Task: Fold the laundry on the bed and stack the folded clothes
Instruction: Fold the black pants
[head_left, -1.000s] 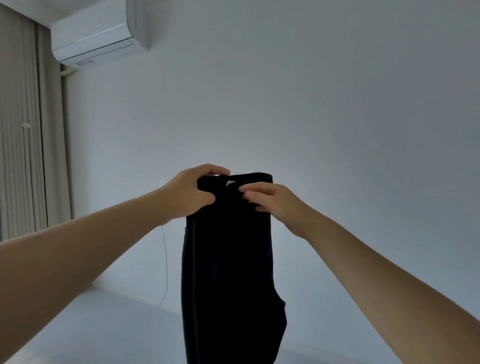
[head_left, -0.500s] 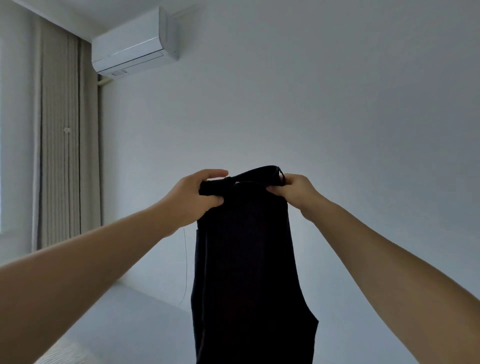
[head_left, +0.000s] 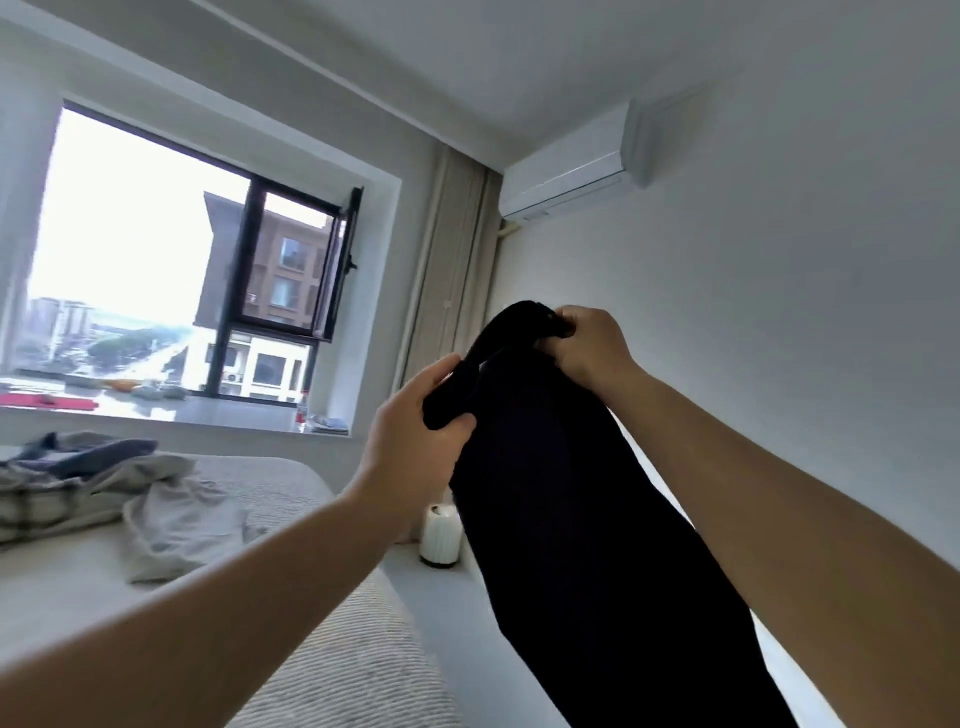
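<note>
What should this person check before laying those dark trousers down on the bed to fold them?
1. Left hand grips the top edge of the dark trousers: ok.
2. Right hand grips the other end of that edge: ok.
3. Trousers hang straight, not twisted: cannot tell, the lower part runs out of view.
4. Bare space on the bed in front: ok, the near striped part shows nothing on it.
5. Unfolded clothes out of the way: ok, they lie further left.
6. White lamp by the bed clear of the hanging cloth: not ok, it stands right beside it.
</note>
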